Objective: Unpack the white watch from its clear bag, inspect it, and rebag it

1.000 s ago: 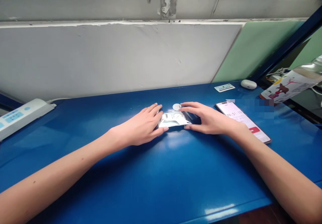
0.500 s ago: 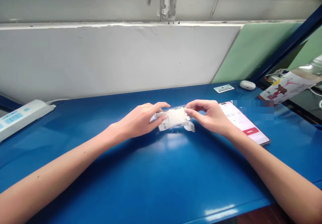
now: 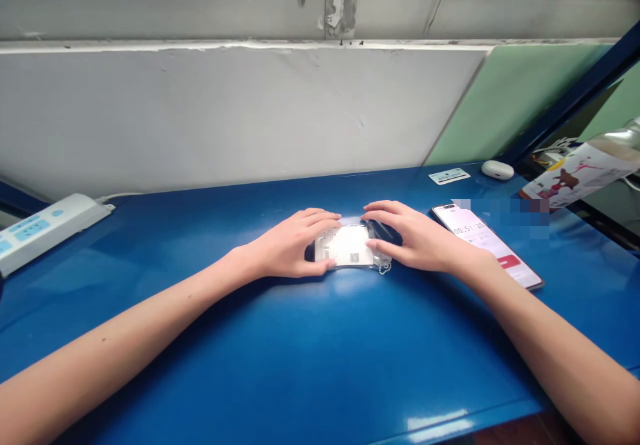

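A small clear plastic pouch (image 3: 350,258) with a white card in it lies on the blue tabletop between my hands. The card bears a dark square code, and a short bead chain (image 3: 385,268) pokes out at the pouch's lower right corner. My left hand (image 3: 300,242) grips the pouch's left end, fingers at the far edge and thumb at the near edge. Holding the other end is my right hand (image 3: 410,235), its thumb on the pouch and its fingers reaching past the far edge. The pouch's far right part is partly hidden by that hand.
The blue table (image 3: 310,352) ends at a wall behind. A phone with a running timer (image 3: 470,232) lies right of my right hand. Further back are a card (image 3: 449,176), a white earbud case (image 3: 497,170) and a tilted bottle (image 3: 575,175). A power strip (image 3: 45,225) lies left.
The pouch now lies flatter, with its coded card face showing. My right fingers have let go of their pinch at its right end and spread. My left hand has spread over the left end.
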Tool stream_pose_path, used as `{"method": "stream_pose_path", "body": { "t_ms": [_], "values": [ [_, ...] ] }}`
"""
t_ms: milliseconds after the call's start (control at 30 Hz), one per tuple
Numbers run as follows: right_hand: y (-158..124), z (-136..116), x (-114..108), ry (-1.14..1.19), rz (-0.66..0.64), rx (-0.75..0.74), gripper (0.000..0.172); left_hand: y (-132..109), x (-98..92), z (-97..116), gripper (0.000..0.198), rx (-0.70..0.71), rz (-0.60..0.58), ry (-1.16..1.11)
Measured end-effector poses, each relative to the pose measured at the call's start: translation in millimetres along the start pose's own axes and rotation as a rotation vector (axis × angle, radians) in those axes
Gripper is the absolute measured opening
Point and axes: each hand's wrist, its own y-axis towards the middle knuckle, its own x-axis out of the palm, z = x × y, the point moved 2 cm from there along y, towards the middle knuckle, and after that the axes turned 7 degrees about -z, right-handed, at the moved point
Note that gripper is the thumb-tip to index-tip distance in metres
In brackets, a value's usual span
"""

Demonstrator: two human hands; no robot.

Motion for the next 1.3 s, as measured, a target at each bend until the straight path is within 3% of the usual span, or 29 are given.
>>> {"method": "stream_pose_path", "body": {
  "t_ms": [133,400,600,800,967,1300],
  "values": [
    [-3.5,4.4,-2.7,-0.037,-0.095,-0.021,0.071,-1.1,5.4,-7.2,0.063,-0.046,0.044,-0.026],
    [-3.8,6.5,-0.7,-0.034,-0.174,0.027,0.088,0.6,9.4,-9.5,0.071,-0.053,0.076,-0.067],
    [-4.7,-2.4,-0.5,-0.018,-0.206,0.084,0.085,1.6,9.4,-7.0,0.067,-0.057,0.070,-0.030],
    [3.5,-21.6,12.9,-0.070,-0.011,0.011,0.057,0.8,10.0,-5.2,0.077,-0.058,-0.024,0.020],
    [6.4,-21.8,21.3,-0.122,0.013,-0.004,0.042,0.5,11.3,-6.5,0.078,-0.085,-0.074,0.027],
    [6.5,-14.7,24.0,-0.083,-0.030,-0.008,0.053,1.7,12.6,-4.3,0.079,-0.088,-0.071,0.023]
  ]
}}
